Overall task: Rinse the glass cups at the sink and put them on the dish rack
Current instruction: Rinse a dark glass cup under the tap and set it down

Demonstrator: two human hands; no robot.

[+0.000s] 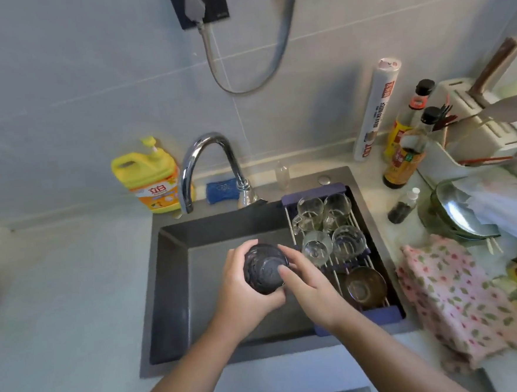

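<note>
Over the dark sink (177,281) I hold a clear glass cup (264,269), its bottom turned up toward me. My left hand (242,295) wraps around its left side. My right hand (306,281) grips it from the right, with fingertips on the upturned base. The dish rack (378,311) spans the sink's right part. Several glass cups (330,230) stand on it at the back, and a brownish glass bowl (364,283) sits at its front. No water runs from the chrome faucet (201,166).
Yellow dish soap (148,176) and a blue sponge (221,190) sit behind the sink. Right of it are sauce bottles (407,148), a roll (376,111), a knife block (474,113), stacked bowls (457,215) and a floral cloth (454,298).
</note>
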